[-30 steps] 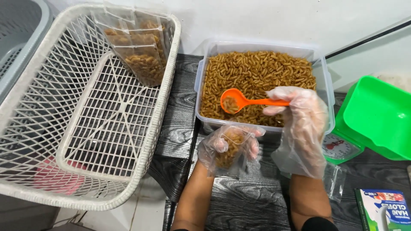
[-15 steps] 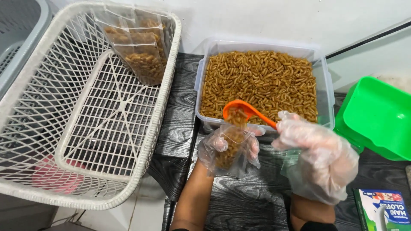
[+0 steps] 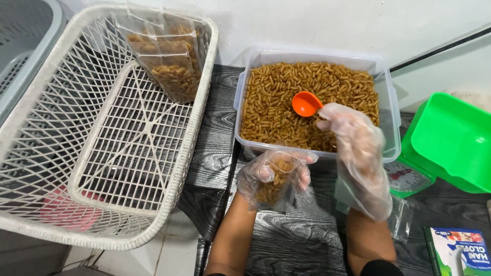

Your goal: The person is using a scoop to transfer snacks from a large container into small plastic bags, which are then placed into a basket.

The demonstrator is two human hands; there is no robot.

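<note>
Orange plastic marks the scoop (image 3: 306, 104) that your right hand (image 3: 358, 153), in a loose clear glove, holds by the handle; its bowl faces up, empty, over the brown snack pieces in the clear tub (image 3: 240, 97). Just in front of the tub's near wall, your left hand (image 3: 273, 176), also gloved, is closed around a small clear pouch (image 3: 273, 184). The pouch stands upright with its mouth open, just below the tub's rim and apart from the scoop.

The pouch is partly filled with the same short, curled brown pieces; its film blends with the glove, so its edges are hard to trace. The tub is filled almost to its rim.

Left of the tub, a white lattice basket (image 3: 61, 102) overhangs the dark wood-grain surface (image 3: 215, 133), with filled pouches (image 3: 171, 61) leaning in its far corner nearest the tub. Right of the tub sits a green scale (image 3: 455, 138), its dial partly behind your right wrist, and a glove box (image 3: 458, 250) lies nearer you. Bare surface shows between the tub and the basket.
</note>
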